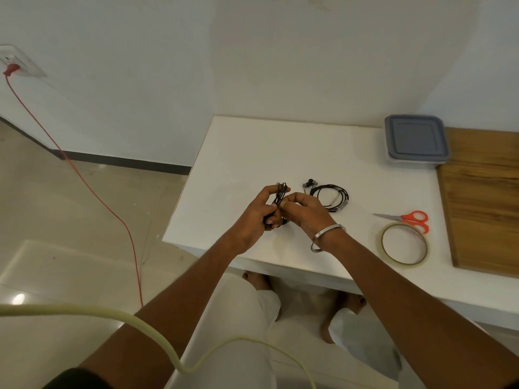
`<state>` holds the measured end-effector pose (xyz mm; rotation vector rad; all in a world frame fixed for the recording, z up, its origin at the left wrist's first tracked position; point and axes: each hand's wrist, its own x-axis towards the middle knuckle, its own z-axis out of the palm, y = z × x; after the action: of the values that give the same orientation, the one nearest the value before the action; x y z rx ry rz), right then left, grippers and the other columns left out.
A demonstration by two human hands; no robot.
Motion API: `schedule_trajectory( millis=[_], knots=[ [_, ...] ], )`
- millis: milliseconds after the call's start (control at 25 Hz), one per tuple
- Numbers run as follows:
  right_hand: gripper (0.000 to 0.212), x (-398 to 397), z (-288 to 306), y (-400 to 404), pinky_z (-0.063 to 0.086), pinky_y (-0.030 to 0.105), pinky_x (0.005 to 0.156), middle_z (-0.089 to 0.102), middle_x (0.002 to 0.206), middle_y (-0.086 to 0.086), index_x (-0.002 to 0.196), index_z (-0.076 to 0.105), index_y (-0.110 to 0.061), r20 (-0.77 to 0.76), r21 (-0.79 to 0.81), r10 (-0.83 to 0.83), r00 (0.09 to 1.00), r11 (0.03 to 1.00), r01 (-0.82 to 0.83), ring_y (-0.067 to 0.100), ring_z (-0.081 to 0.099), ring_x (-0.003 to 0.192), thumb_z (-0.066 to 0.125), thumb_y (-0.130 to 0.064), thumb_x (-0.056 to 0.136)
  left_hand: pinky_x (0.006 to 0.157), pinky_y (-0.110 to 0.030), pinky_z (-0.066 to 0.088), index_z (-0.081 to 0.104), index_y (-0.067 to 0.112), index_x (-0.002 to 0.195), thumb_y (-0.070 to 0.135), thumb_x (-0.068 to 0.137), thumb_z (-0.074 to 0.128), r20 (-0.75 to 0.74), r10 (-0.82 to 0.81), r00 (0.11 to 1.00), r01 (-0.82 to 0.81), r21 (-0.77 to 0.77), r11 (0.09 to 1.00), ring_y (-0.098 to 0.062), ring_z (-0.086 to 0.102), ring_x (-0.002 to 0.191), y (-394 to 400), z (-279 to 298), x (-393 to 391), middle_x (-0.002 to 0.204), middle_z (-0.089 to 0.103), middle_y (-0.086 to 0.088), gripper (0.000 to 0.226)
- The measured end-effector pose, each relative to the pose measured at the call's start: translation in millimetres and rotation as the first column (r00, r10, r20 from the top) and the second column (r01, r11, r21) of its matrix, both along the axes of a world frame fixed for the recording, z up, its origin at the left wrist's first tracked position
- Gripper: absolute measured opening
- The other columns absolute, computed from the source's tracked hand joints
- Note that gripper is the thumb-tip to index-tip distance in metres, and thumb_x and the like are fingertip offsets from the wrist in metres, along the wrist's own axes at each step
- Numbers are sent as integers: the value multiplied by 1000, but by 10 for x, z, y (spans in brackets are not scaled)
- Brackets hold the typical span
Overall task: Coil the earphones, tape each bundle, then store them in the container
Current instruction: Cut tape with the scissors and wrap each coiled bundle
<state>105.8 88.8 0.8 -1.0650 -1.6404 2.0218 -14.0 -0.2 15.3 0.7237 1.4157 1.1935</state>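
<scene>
Above the white table (252,153), my left hand (257,217) grips a coiled bundle of black earphones (280,195), its loops held upright between thumb and fingers. My right hand (306,211), with a metal bangle at the wrist, pinches the same bundle from the right side. A second black earphone coil (332,196) lies flat on the table just right of my hands, its earbuds pointing left. The roll of clear tape (404,244) lies near the front edge at the right. The lidded grey-blue container (415,140) stands closed at the back right.
Orange-handled scissors (407,219) lie shut just behind the tape roll. A wooden board (483,197) covers the table's right end. A red cable (84,178) runs from a wall socket across the floor at left. A pale cord (157,332) hangs close to the camera.
</scene>
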Motion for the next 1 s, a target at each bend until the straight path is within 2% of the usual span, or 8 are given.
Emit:
schedule_trajectory(
  millis=[80, 280, 400, 480, 560, 680, 840, 1000],
  knots=[
    [30, -10, -8, -3, 50, 55, 92, 68, 83, 14, 91, 67, -5, -30, -39, -1, 1000, 999, -1, 30, 65, 84, 62, -30, 75, 63, -26, 29, 49, 27, 128, 0, 99, 24, -1, -8, 1000, 8, 4, 1000, -11, 27, 57, 4, 0, -7, 57, 33, 6, 47],
    [25, -10, -44, -11, 45, 57, 93, 65, 84, 21, 90, 69, -8, -108, -114, 1, 994, 993, -14, 38, 61, 88, 64, -30, 77, 62, -26, 29, 50, 30, 128, 4, 101, 27, -37, -12, 999, 11, -14, 1000, -10, 29, 57, 17, -9, -16, 60, 34, 5, 44],
    [16, -5, -26, -9, 51, 45, 89, 66, 82, 18, 88, 67, -4, -185, -178, -12, 983, 984, -22, 33, 63, 86, 54, -15, 90, 61, -28, 27, 51, 34, 127, 7, 100, 30, -77, -18, 997, 16, -25, 1000, -11, 30, 57, 28, -13, -39, 62, 30, 1, 44],
    [22, 9, 1, 5, 52, 35, 82, 68, 81, 9, 84, 66, -4, -192, -199, -47, 980, 980, 8, 25, 65, 83, 46, -3, 94, 62, -29, 28, 50, 33, 129, 8, 99, 31, -93, -18, 995, 15, -30, 999, -11, 30, 58, 28, -22, -46, 64, 29, -2, 44],
    [22, 23, 0, 14, 53, 38, 85, 69, 85, 8, 87, 68, -6, -175, -176, -41, 984, 984, 9, 26, 66, 87, 48, 0, 94, 64, -28, 29, 50, 33, 128, 8, 98, 31, -71, -17, 997, 15, -25, 1000, -11, 30, 58, 15, -12, -45, 65, 28, -2, 44],
    [13, 53, 2, 23, 50, 46, 93, 70, 89, 9, 91, 70, -12, -131, -139, 2, 991, 990, -20, 29, 65, 93, 58, -7, 91, 64, -24, 32, 50, 33, 127, 6, 100, 30, -42, -19, 999, 18, -21, 1000, -12, 28, 59, 8, 18, -31, 61, 29, 2, 43],
    [6, 46, 11, 29, 49, 50, 91, 71, 85, 9, 86, 72, -16, -113, -122, -20, 993, 992, 6, 29, 65, 88, 66, -13, 86, 62, -24, 31, 49, 30, 130, 7, 101, 30, -50, -49, 998, 48, -17, 999, -12, 28, 59, 23, 48, -21, 60, 28, 3, 42],
    [6, 40, -16, 26, 49, 48, 89, 70, 82, 10, 90, 69, -11, -92, -141, -21, 996, 990, 8, 28, 65, 86, 67, -14, 86, 63, -25, 30, 46, 30, 134, 9, 101, 29, -135, -108, 985, 104, -39, 994, -12, 29, 60, 25, 58, -41, 61, 29, 4, 43]
  ],
)
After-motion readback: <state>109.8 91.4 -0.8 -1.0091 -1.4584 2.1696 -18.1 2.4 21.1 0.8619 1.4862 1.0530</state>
